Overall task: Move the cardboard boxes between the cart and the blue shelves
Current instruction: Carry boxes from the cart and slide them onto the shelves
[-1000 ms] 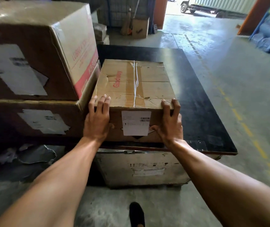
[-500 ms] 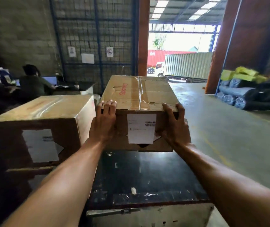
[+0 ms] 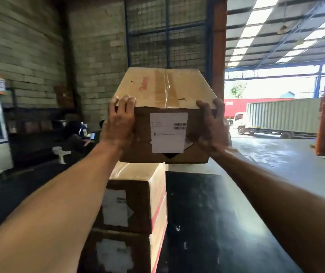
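Black cart (image 3: 207,213) below, two stacked boxes (image 3: 138,198) on its left side. The taped cardboard box (image 3: 163,89) is in the air above them, my left hand (image 3: 118,125) and right hand (image 3: 211,127) gripping its near corners. Mid-carry, I judge; next I must find the blue shelves, not visible.

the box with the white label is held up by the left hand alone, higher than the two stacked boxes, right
Not the left hand alone: the head view shows it and the right hand both gripping the box at its near top corners. It is higher than the two stacked boxes.
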A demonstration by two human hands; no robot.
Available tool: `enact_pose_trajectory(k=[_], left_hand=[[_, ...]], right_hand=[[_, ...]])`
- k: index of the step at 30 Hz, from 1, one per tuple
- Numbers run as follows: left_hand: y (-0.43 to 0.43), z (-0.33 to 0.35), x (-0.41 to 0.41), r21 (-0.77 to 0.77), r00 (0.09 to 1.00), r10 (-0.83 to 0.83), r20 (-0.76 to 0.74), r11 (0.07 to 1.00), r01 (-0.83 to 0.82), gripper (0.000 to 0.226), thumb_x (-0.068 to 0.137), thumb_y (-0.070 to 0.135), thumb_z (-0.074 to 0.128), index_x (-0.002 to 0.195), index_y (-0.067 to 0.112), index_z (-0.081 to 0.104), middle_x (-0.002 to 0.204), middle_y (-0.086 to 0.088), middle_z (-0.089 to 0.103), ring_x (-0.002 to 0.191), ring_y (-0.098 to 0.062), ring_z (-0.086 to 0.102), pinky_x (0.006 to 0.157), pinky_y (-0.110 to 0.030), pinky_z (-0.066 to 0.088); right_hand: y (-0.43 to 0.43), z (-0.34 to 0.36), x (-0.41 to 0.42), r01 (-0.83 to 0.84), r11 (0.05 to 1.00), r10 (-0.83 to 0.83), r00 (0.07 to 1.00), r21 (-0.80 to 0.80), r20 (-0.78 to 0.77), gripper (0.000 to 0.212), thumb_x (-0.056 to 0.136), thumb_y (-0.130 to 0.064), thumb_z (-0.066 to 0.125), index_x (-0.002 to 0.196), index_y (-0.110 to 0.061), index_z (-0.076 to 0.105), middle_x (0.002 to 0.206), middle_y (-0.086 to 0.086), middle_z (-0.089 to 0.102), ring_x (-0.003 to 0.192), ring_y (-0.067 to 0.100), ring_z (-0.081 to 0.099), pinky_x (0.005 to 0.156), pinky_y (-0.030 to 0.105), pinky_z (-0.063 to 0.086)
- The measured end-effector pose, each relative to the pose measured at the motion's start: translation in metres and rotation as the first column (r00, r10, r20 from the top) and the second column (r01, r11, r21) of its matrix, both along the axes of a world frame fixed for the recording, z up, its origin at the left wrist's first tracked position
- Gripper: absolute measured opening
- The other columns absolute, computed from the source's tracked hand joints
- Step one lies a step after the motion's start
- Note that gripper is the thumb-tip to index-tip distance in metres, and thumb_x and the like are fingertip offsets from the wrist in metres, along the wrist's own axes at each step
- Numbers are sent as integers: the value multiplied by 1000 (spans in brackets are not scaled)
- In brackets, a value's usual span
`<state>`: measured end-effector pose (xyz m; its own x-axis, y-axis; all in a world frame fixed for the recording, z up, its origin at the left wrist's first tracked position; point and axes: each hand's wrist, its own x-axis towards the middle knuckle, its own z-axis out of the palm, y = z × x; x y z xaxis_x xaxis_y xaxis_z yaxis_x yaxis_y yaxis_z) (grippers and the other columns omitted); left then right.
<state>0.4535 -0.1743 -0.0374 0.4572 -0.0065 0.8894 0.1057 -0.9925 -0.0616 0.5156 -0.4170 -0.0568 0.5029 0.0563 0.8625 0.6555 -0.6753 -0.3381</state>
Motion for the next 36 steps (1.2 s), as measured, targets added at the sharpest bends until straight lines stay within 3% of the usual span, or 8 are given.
enact_pose_trajectory(k=[3, 4, 8, 15, 20, 25, 30, 36], left_hand=[[31, 4, -21, -44, 989, 143, -26, 989, -144, 90, 69, 8, 83, 143, 12, 31, 148, -9, 32, 139, -34, 22, 88, -58, 48], [45, 6, -32, -38, 979, 199, -35, 979, -200, 92, 68, 10, 84, 143, 11, 31, 148, -9, 32, 139, -34, 21, 88, -59, 48], [92, 11, -59, -14, 922, 384, -45, 923, -385, 103, 58, 16, 90, 142, 10, 30, 146, -9, 32, 137, -33, 22, 90, -58, 49], [134, 8, -110, -33, 746, 664, -56, 746, -666, 116, 50, 30, 93, 144, 7, 29, 147, -10, 34, 138, -34, 22, 102, -52, 42], [120, -4, -148, -98, 534, 840, -96, 526, -845, 119, 45, 29, 95, 144, 9, 32, 148, -6, 35, 139, -32, 21, 96, -50, 45], [79, -18, -208, -121, 279, 946, -162, 262, -958, 118, 46, 33, 94, 144, 12, 31, 148, 0, 32, 140, -26, 20, 94, -44, 50], [18, -31, -283, -101, 44, 976, -214, 23, -995, 113, 51, 33, 92, 142, 15, 29, 147, 3, 29, 138, -25, 19, 89, -48, 53], [-76, -37, -368, -78, -185, 951, -248, -210, -975, 108, 54, 32, 92, 140, 18, 27, 146, 6, 27, 138, -23, 16, 91, -45, 52]], right_hand=[[41, 6, 10, -114, 991, 115, 993, -76, 3, 101, 49, -60, 76, 135, -45, 24, 151, 3, 13, 124, 42, 42, 90, 58, 51], [60, 9, 12, -154, 985, 154, 988, -82, -6, 103, 47, -59, 78, 134, -46, 23, 151, 3, 13, 125, 43, 42, 90, 59, 51], [128, 11, 33, -311, 947, 314, 949, -82, 28, 98, 63, -30, 88, 132, -48, 20, 154, 3, 11, 120, 46, 45, 86, 58, 52], [232, 7, 41, -622, 776, 628, 777, -102, 45, 92, 68, -32, 85, 133, -47, 23, 152, 3, 12, 119, 47, 44, 84, 60, 52], [276, 0, 24, -783, 606, 792, 611, -139, 11, 92, 70, -37, 84, 139, -42, 24, 153, 5, 9, 125, 45, 37, 91, 59, 50], [306, -14, -22, -909, 374, 925, 380, -183, 2, 95, 63, -32, 89, 138, -33, 30, 149, 10, 16, 116, 46, 45, 89, 57, 51], [309, -27, -100, -978, 131, 984, 148, -165, -95, 104, 51, -27, 93, 132, -39, 29, 149, 8, 17, 108, 49, 50, 86, 58, 52], [271, -41, -202, -984, -117, 986, -98, -134, -134, 107, 49, -29, 95, 135, -37, 31, 152, 5, 15, 116, 49, 47, 93, 57, 49]])
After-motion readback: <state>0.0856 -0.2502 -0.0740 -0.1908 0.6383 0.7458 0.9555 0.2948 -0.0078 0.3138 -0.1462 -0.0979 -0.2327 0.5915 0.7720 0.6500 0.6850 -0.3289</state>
